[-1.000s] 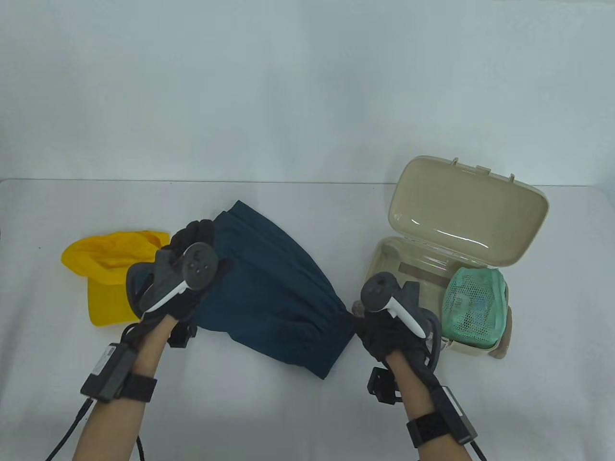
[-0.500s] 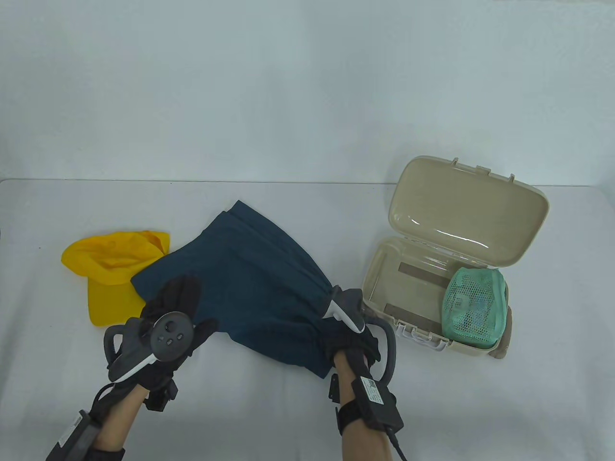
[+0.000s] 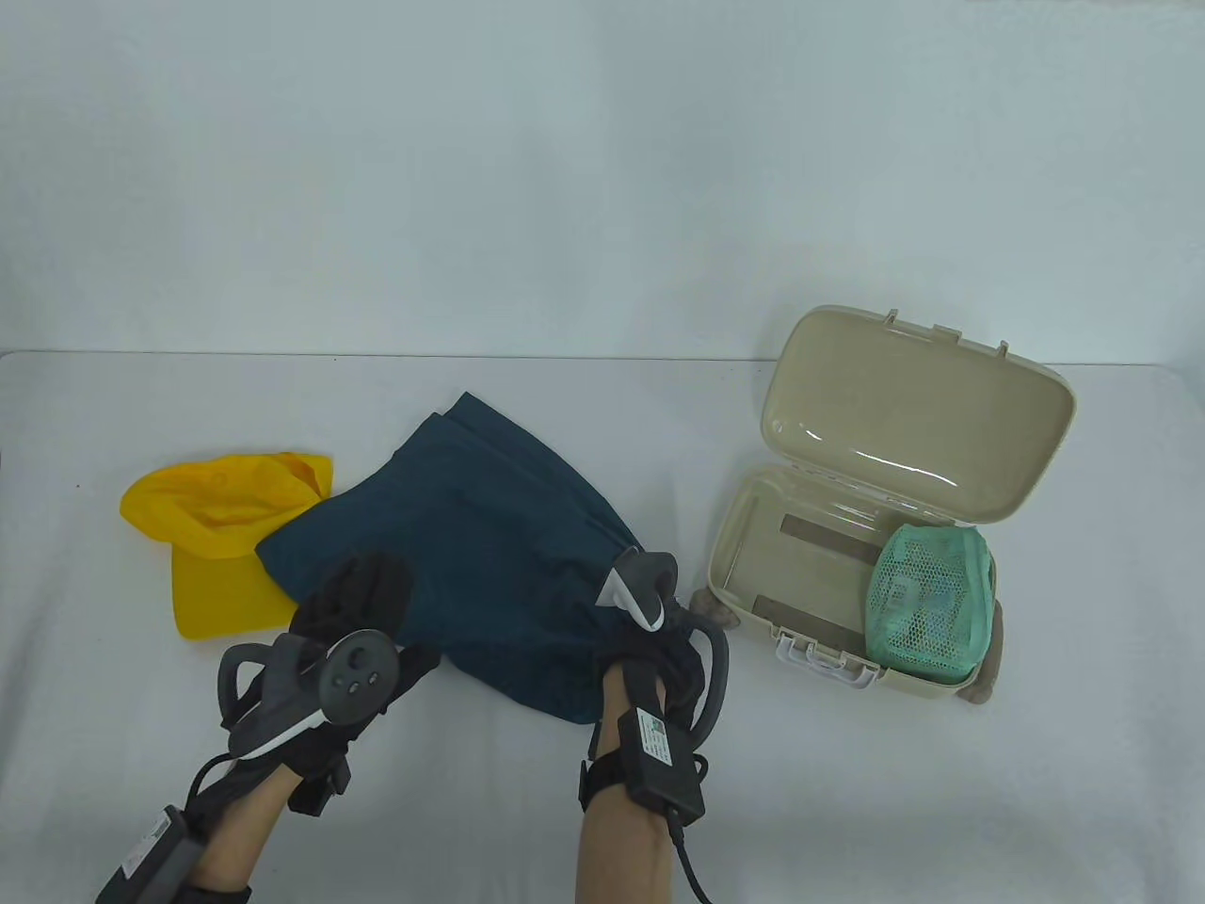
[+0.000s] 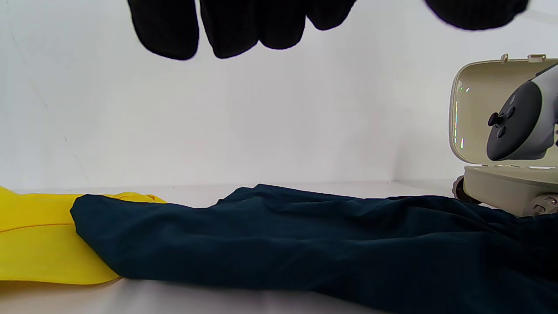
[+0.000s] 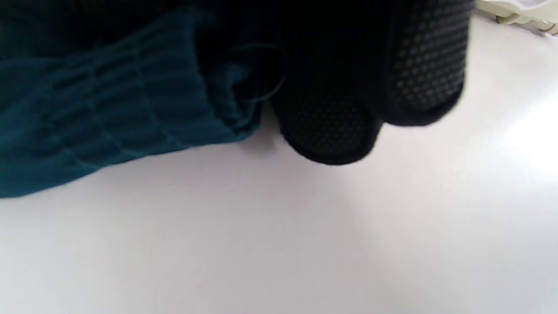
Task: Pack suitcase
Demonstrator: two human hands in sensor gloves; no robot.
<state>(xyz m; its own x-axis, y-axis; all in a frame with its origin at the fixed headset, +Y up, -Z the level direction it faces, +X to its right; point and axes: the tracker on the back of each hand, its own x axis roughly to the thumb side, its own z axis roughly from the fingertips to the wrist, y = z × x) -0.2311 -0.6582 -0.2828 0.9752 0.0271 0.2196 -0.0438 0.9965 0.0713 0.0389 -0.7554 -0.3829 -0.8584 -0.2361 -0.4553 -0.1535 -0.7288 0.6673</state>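
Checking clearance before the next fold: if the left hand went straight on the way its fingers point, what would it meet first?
Probably the dark teal garment: the left hand hangs just above it, fingers pointing across it. Height is unclear.

Garments left, suitcase (image 3: 979,686) right.
Skirt (image 3: 490,556) overlaps the cloth (image 3: 212,546) on its left; mesh pouch (image 3: 927,593) lies in the suitcase.

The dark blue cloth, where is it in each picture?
Table view: dark blue cloth in the middle, right hand gripping its right end.
Left wrist view: across the bottom.
Right wrist view: upper left.
Shared landmark: the beige suitcase, right in every view.
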